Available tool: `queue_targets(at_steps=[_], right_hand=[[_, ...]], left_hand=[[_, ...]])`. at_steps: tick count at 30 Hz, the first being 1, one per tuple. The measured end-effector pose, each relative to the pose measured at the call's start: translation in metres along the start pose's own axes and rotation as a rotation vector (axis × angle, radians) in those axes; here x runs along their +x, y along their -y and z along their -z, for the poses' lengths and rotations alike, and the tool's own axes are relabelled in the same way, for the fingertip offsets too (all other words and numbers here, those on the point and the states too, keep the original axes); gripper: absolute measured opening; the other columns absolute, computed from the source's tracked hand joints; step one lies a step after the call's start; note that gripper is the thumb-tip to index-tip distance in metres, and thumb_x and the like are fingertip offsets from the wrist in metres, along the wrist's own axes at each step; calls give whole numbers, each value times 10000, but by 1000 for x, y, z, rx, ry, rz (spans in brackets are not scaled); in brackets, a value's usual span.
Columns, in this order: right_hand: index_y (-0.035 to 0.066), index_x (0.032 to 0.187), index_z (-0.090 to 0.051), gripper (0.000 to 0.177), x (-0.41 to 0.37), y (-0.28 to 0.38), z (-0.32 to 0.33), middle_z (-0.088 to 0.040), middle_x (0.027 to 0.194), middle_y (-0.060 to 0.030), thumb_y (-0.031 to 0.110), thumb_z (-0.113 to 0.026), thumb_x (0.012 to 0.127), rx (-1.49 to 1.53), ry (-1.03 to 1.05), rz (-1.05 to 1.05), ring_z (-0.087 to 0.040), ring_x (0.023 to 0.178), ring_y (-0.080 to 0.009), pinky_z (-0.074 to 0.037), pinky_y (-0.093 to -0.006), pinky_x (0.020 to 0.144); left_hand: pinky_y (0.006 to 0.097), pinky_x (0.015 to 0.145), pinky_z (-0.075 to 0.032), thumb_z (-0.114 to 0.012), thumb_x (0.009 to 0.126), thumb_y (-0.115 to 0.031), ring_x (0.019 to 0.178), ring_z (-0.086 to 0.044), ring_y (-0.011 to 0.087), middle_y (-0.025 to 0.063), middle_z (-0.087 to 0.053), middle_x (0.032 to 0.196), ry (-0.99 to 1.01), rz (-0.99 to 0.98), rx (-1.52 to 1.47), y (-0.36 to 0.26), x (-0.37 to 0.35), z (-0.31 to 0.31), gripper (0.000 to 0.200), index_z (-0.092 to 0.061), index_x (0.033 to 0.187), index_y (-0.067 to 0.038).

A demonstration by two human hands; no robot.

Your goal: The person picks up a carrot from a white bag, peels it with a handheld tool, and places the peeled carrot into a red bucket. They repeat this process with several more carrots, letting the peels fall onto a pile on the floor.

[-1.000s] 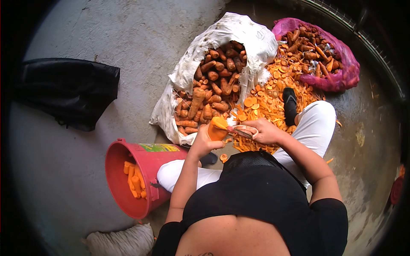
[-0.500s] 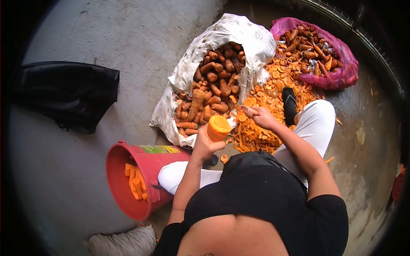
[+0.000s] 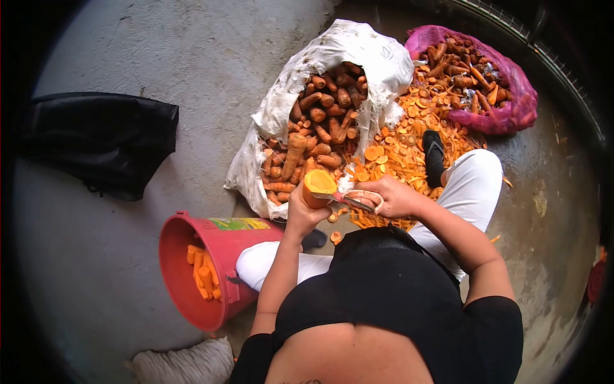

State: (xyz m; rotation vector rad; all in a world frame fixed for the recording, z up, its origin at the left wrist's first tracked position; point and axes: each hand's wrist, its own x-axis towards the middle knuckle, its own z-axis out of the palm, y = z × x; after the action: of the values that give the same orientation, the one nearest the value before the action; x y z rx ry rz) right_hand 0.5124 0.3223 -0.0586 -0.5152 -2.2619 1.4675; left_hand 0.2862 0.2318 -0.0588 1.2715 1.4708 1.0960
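My left hand (image 3: 303, 214) is closed round a thick peeled carrot (image 3: 320, 185), its flat, pale cut end tilted up towards me. My right hand (image 3: 391, 197) grips a peeler (image 3: 358, 201) with a narrow metal blade and a pale loop round the handle. The blade's tip reaches the carrot's side, just above the left fingers. The lower part of the carrot is hidden in the left palm. A red bucket (image 3: 240, 246) lies tipped by my left leg, with several peeled carrots (image 3: 204, 272) inside.
Ahead stands an open white sack (image 3: 384, 57) of unpeeled carrots (image 3: 320, 115). A heap of orange peelings and slices (image 3: 409, 137) lies right of it, around my foot. Behind is a pink mesh sack (image 3: 521, 96) with more carrots. Black cloth (image 3: 102, 141) lies left.
My right hand has come down and closer to the carrot, bringing the peeler against it. The left hand has shifted slightly left and tilted the carrot.
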Motion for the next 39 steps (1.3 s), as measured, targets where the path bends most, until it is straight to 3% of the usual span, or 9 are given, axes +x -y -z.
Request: queue_targets(at_steps=[12, 16, 23, 25, 28, 31, 32, 36, 39], right_hand=[[114, 957, -685, 359, 14, -34, -6, -605, 639, -158, 450, -568, 909, -114, -93, 22, -594, 556, -337, -446, -414, 515], [94, 1027, -666, 230, 17, -43, -7, -612, 678, -176, 271, -606, 892, -149, -29, -25, -589, 560, -330, -455, -394, 549], [84, 1030, -663, 219, 18, -45, -5, -607, 668, -167, 235, -605, 882, -101, -22, 37, -577, 550, -319, -450, -381, 540], [81, 1057, -660, 233, 21, -57, -3, -613, 687, -171, 218, -588, 883, -161, -25, 42, -582, 550, -304, -459, -366, 550], [104, 1082, -676, 348, 19, -129, 4, -687, 905, -196, 364, -568, 878, -169, -148, -436, -660, 837, -342, -519, -406, 743], [54, 1085, -661, 441, 7, -141, 14, -667, 943, -226, 425, -525, 888, -174, -256, -587, -639, 879, -385, -496, -420, 775], [39, 1092, -656, 455, 3, -157, 6, -666, 956, -231, 434, -521, 910, -19, -392, -438, -634, 902, -387, -488, -411, 804], [60, 1147, -622, 456, -8, -125, 11, -592, 633, -113, 451, -488, 956, 147, -483, -584, -588, 548, -219, -445, -337, 513], [53, 1105, -597, 443, -11, -85, 16, -432, 490, -13, 456, -472, 969, 408, -484, -677, -425, 366, -110, -313, -269, 368]], left_hand=[[264, 822, -480, -616, 590, -30, 889, -610, 129, 51, -643, 984, 83, 134, -97, -11, -3, 1, 501, -577, 1086, 30], [260, 833, -473, -626, 581, -46, 905, -604, 128, 49, -639, 1005, 96, 201, -168, -12, -7, 1, 531, -576, 1103, 30], [254, 798, -470, -625, 561, -69, 866, -593, 120, 42, -632, 965, 108, 154, -112, -9, -5, 7, 507, -579, 1055, 36], [251, 765, -470, -623, 556, -76, 835, -586, 116, 39, -629, 932, 110, 131, -42, -9, 1, 7, 483, -581, 1024, 34], [213, 433, -327, -599, 528, -85, 486, -469, 79, 16, -560, 630, 97, 106, -147, -26, -6, 0, 329, -582, 838, 25], [221, 412, -304, -605, 530, -79, 456, -441, 86, 24, -534, 597, 68, 151, -178, -16, -9, 16, 266, -566, 775, 16], [223, 409, -300, -606, 531, -77, 452, -435, 87, 24, -528, 589, 75, 196, -201, -12, -9, 20, 260, -563, 770, 15], [240, 639, -465, -730, 568, -111, 719, -578, 108, 11, -596, 804, 129, 244, -232, -1, -15, 33, 464, -574, 993, -10], [277, 775, -481, -777, 617, -85, 897, -590, 139, 54, -594, 983, -47, 31, -153, 2, -17, 20, 565, -528, 1121, -21]])
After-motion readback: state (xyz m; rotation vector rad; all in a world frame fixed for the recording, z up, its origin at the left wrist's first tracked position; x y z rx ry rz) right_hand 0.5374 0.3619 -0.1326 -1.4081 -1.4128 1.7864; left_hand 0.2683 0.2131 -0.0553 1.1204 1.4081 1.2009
